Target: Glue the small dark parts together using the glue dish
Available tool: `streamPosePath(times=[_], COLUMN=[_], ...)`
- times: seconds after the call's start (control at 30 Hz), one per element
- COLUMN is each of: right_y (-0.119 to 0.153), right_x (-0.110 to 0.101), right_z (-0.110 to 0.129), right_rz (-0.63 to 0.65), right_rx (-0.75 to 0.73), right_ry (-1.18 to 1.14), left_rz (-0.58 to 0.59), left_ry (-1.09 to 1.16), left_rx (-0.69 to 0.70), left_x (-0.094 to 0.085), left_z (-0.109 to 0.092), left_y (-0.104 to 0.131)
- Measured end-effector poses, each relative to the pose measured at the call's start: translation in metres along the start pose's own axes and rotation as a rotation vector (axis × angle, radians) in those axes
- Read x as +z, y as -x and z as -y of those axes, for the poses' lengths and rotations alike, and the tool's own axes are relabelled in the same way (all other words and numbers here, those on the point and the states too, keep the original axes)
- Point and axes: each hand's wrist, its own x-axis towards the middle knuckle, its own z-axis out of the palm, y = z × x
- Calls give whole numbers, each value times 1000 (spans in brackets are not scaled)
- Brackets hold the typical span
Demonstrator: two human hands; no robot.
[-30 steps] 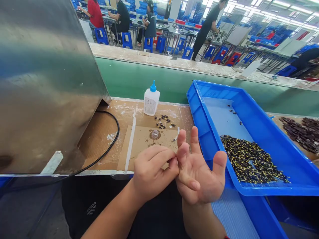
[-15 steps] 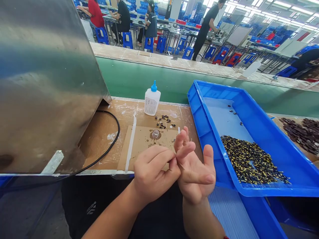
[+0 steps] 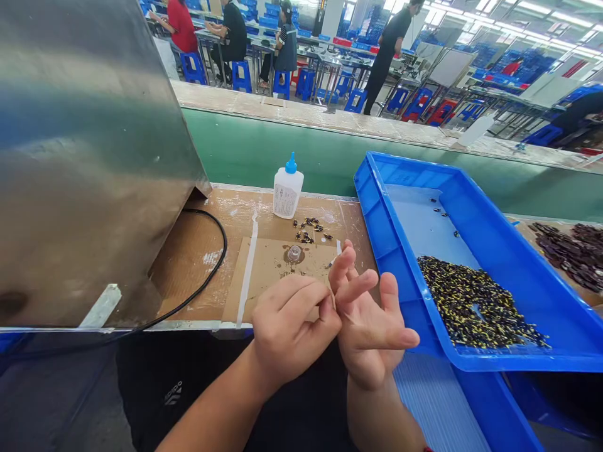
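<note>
Below centre of the frame, the left hand's [image 3: 294,329] grip is pinched narrow against fingers of the right hand [image 3: 370,339], whose grip is spread wide, palm facing up. Anything between the fingertips is hidden there, so its direction and long axis cannot be told. Nearer the frame's centre on the table [image 3: 198,245], small dark parts [image 3: 307,238] lie at mixed angles behind a clear cup [image 3: 294,253]; the bottle [image 3: 287,193] stands upright, nozzle up.
</note>
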Motion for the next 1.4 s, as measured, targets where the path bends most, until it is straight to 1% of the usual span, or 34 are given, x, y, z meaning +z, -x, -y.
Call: streamPosePath(times=[0.1,0.17,0.23,0.37,0.43,0.5,0.57,0.67,0.77,0.8,0.87,0.93,0.97,1.07,1.2,1.3,1.4], right_y=[0,0,0,-2,-2,-1,0,2,4,5,6,6,6,5,3,3,3], right_x=[7,13,17,20,18,15,13,13,14,13,9,6,5,7,14,14,11], right_z=[-7,-9,-8,4,10,13,15,16,19,20,18,12,9,-2,-5,-4,-3], right_rz=[-52,-105,-143,-202,-208,-191,-181,-186,-237,-240,-197,-140,-138,-187,-252,-268,-242], right_rx=[-45,-79,-81,-15,9,25,24,-26,-21,-9,-13,-65,-101,-182,-212,-206,-187], right_ry=[-10,-36,-61,-13,51,69,-1,-147,-163,-145,-93,-12,43,247,453,516,511], left_rz=[-18,-12,5,24,13,3,9,28,36,36,37,47,52,76,113,132,140], left_ry=[-17,-26,-11,35,20,3,-2,1,8,10,14,19,23,26,0,5,50], left_rx=[-22,-22,-2,36,39,45,49,48,49,50,54,49,43,33,57,56,20], left_x=[-1,-2,-3,-4,-3,-2,-1,0,1,1,2,1,1,-1,-4,-5,-4], left_z=[1,2,3,2,2,1,1,2,2,2,2,2,1,1,4,7,10], left_y=[1,1,1,1,1,1,1,2,3,3,3,2,2,-1,-3,-3,-3])
